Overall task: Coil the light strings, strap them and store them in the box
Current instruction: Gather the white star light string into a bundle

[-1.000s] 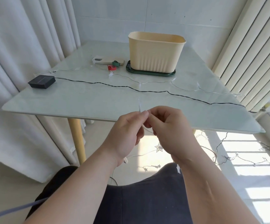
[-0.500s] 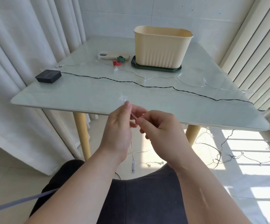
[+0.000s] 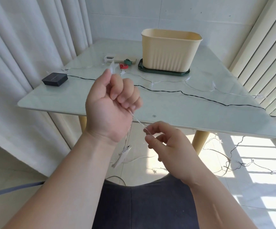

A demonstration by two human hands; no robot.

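The person's left hand (image 3: 112, 104) and right hand (image 3: 165, 142) are bare with short, plain fingernails, both forearms are uncovered as far as can be seen, the right forearm (image 3: 216, 210) bears a faint straight mark, and a dark navy garment (image 3: 147, 205) with a centre seam covers the lap.

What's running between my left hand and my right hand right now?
A taut stretch of thin light string, from the left hand to the right hand, seen in the head view.

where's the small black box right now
In the head view the small black box sits on the left side of the table, beside the curtain, with its black cable running off to the right.
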